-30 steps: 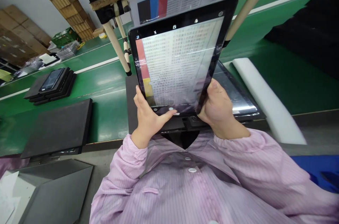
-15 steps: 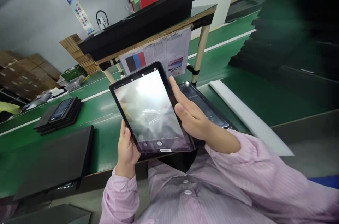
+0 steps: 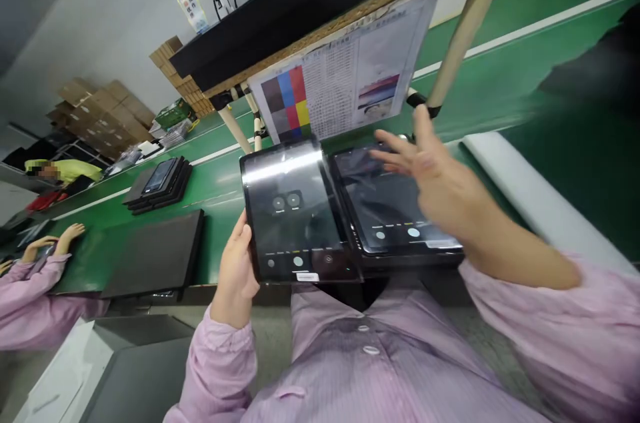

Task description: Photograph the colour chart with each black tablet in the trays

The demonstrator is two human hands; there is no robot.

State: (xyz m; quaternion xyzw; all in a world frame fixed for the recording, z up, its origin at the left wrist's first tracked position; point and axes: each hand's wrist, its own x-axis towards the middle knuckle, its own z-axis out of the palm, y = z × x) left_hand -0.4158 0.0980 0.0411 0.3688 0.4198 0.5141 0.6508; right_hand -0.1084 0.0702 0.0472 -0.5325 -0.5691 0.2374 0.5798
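My left hand [image 3: 236,273] grips the left edge of a black tablet [image 3: 300,230], held tilted above the bench edge. Its screen is dark, with round camera buttons along the bottom and a small white label below them. Beside it on the right lies a second tablet [image 3: 380,203], screen up, also showing camera buttons. Over that second tablet hangs my right hand [image 3: 445,190], fingers spread and holding nothing; it hides the tablet's upper right part.
A chart sheet [image 3: 335,70] hangs under a raised shelf [image 3: 300,16] ahead. White foam strip [image 3: 540,190] lies right, a black foam slab [image 3: 155,253] left. Beyond the slab is a tray stack [image 3: 157,183] with a device on top. A co-worker's hands [image 3: 55,243] rest at far left.
My right hand has let go of the held tablet and moved right with fingers spread. The tablet's screen has turned from bright to dark. The view has shifted, showing co-workers at left.
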